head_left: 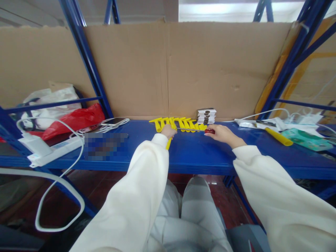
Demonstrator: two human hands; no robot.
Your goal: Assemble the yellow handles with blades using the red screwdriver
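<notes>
My right hand (222, 135) is closed round the dark red handle of a screwdriver (193, 130). Its long thin metal shaft points left, and the tip ends near the fingers of my left hand (168, 131). Those fingers are closed on a yellow plastic piece (169, 142), whose lower end sticks out below the hand; the rest is hidden. Just behind both hands, several similar yellow plastic pieces (185, 123) with flared ends stand in a row along the back of the blue shelf (202, 152).
A stack of small white boxes (206, 116) stands behind the row. At right lie a yellow tube (278, 136) and a green packet (306, 139). On the left are a phone (114, 121), a power strip (59, 150) with cables, and a red bag (75, 120). A cardboard panel (210, 70) rises behind.
</notes>
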